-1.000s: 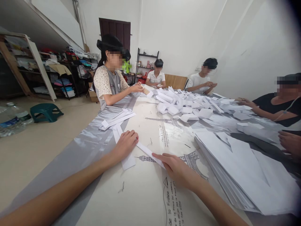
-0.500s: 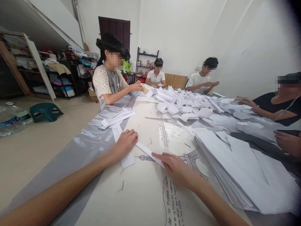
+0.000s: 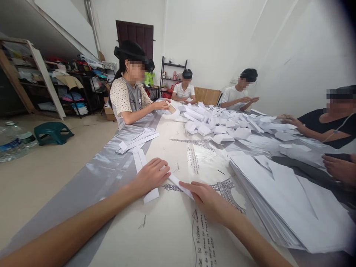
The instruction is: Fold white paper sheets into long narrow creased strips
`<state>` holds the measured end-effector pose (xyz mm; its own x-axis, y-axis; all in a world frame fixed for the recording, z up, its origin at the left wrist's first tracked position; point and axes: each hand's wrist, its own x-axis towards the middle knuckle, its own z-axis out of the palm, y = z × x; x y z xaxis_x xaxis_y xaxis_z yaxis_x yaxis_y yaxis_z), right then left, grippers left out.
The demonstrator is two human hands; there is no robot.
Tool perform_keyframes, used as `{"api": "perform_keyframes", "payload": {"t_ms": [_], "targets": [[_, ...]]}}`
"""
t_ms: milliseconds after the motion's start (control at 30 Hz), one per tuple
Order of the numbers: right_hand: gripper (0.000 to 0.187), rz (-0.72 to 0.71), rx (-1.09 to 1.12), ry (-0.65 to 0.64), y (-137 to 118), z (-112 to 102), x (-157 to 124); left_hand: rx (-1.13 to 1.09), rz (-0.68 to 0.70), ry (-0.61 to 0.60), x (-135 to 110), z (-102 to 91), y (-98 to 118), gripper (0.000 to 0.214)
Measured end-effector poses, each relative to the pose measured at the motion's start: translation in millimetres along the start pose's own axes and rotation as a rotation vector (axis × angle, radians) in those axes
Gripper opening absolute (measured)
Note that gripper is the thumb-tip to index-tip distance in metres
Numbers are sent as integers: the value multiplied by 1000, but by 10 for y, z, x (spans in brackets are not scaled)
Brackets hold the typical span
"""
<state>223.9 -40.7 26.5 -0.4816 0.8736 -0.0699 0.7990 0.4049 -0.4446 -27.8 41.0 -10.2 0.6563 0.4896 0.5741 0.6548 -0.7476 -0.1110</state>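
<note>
A narrow white paper strip lies flat on the printed tablecloth between my hands. My left hand is curled, its fingertips pressing the strip's far end, and it also rests on a second white strip running toward me. My right hand lies flat with fingers stretched, pinning the strip's near end. A tall stack of white sheets sits just right of my right hand.
Loose folded strips lie ahead on the left, and a heap of folded paper pieces covers the table's far half. Several other people sit around the table handling paper. A green stool and cluttered shelves stand at left.
My left hand has slid rightward along the strip toward my right hand, so less of the strip shows between them. My right hand has stayed put.
</note>
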Motion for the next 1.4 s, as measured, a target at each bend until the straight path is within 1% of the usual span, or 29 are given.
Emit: {"api": "perform_keyframes", "payload": {"t_ms": [33, 133, 233, 333, 433, 567, 700, 833, 967, 1100, 1267, 1400], "targets": [[58, 4, 1, 2, 0, 2, 2, -8, 16, -18, -18, -4, 13, 27], [57, 16, 9, 3, 5, 9, 12, -58, -3, -72, -90, -11, 36, 37], [57, 28, 16, -8, 8, 13, 18, -114, -8, -156, -145, -29, 60, 40], [57, 33, 12, -19, -4, 6, 14, -170, -38, -243, -149, -69, 90, 45], [58, 41, 14, -27, -27, -12, 2, -237, -96, -285, -123, -117, 110, 46], [58, 60, 16, -37, -43, -30, -9, -275, -177, -293, -110, -128, 118, 45], [56, 49, 15, -35, -26, -20, -9, -229, -152, -279, -136, -27, 99, 46], [55, 44, 17, -24, -7, -6, -10, -194, -155, -302, -154, 47, 93, 47], [55, 67, 31, -35, -22, -22, -5, -178, -207, -332, -130, 1, 121, 47], [55, 64, 28, -32, -39, -35, -9, -174, -211, -361, -111, -40, 126, 50], [55, 57, 45, -19, -23, -13, -22, -175, -203, -328, -122, -22, 102, 52], [54, 92, 56, 17, -35, -30, -10, -170, -204, -330, -113, -22, 97, 53]]}}
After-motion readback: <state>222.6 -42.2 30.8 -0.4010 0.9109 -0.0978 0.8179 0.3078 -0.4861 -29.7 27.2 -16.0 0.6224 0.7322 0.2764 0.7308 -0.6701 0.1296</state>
